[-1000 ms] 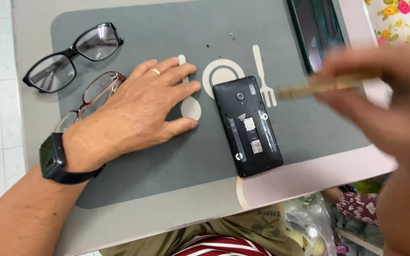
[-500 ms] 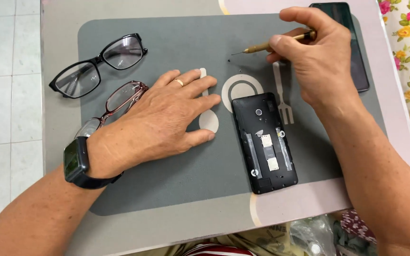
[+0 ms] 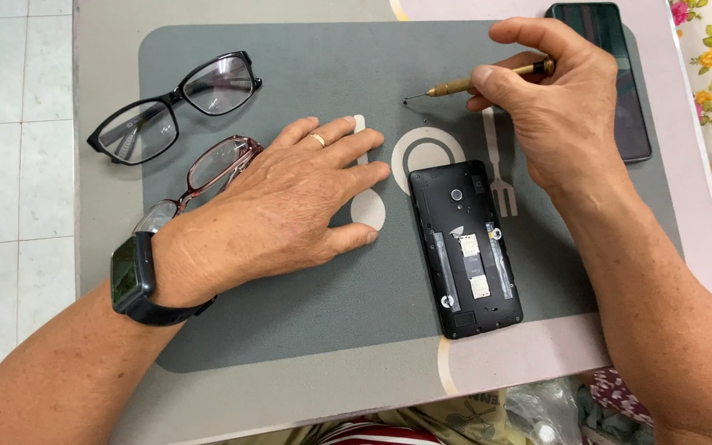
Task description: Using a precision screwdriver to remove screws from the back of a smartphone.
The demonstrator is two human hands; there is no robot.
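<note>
Count taken: two phones, two pairs of glasses, one screwdriver.

I saw my right hand point(image 3: 562, 124) pinching the brass screwdriver point(image 3: 475, 80), tip on the grey mat point(image 3: 315, 74) far of the opened phone point(image 3: 465, 247). My left hand point(image 3: 278, 210) lay flat, fingers released, beside red-framed glasses point(image 3: 208, 177); black glasses point(image 3: 170, 107) far left, second phone point(image 3: 620, 74) far right.

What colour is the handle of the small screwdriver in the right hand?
The screwdriver handle is brass-gold with a dark end, seen best in the head view.
</note>
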